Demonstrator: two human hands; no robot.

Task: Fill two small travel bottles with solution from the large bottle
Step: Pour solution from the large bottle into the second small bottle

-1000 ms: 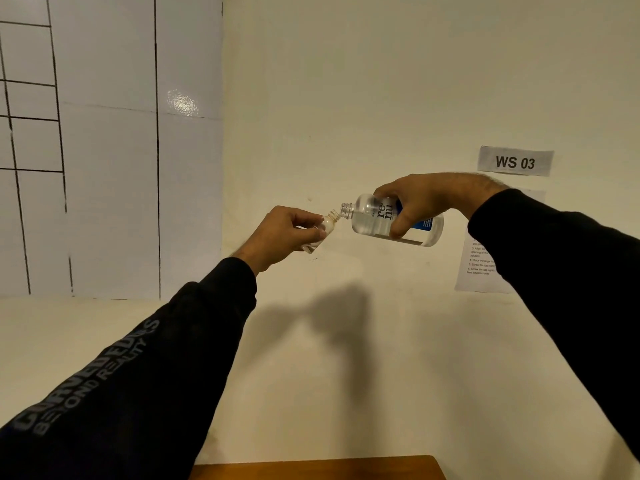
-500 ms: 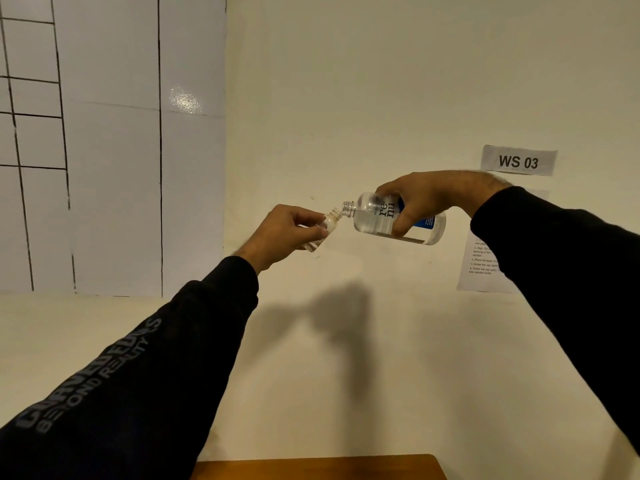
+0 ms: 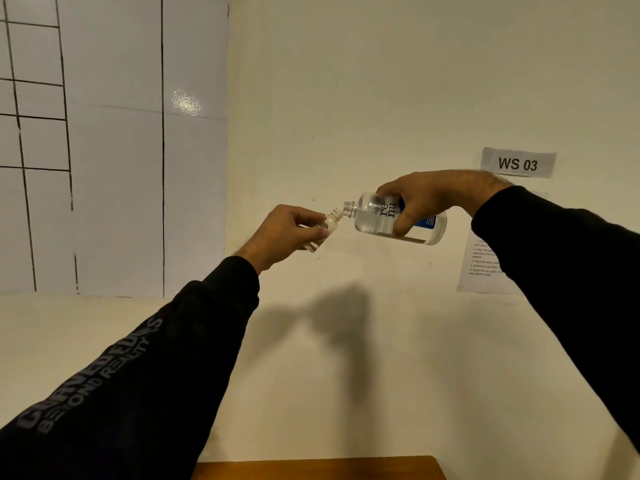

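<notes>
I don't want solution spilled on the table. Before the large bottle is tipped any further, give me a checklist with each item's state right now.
1. Large bottle cap off, threaded neck bare: ok.
2. Small travel bottle cap off, mouth tilted up toward the large bottle's neck: ok.
3. The two mouths aligned and close: ok, nearly touching.
4. Right hand grips the large bottle firmly round its body: ok.
5. Left hand pinches the small bottle steadily: ok.
6. Liquid level inside the small bottle: cannot tell, fingers cover most of it.
</notes>
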